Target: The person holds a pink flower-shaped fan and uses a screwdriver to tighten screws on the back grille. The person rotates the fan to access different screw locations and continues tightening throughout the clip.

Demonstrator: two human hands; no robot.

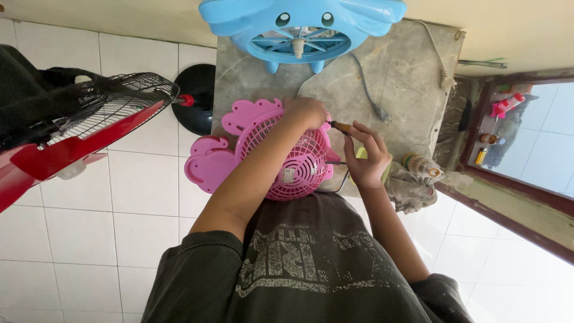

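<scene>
White floor tiles spread beneath us, and a worn grey table [412, 72] stands against the wall. On its near edge sits the pink fan [281, 155], back housing up, petal-shaped frame hanging over the side. Our left hand [307, 112] is cupped over the top of the housing, steadying it. Our right hand [366, 157] is closed around a screwdriver [341, 126] — its dark tip points toward the housing beside the left fingers. We judge the work to be at a screw on the rear shell; the next move calls for seating the tip squarely and keeping the fan from rocking. By count we see three fans: the pink one, a blue fan [302, 27] at the far side of the table, and a red floor fan [89, 125] with a black grille. One grey power cord [368, 90] lies between them, and one small bottle [423, 165] beside the right hand.
</scene>
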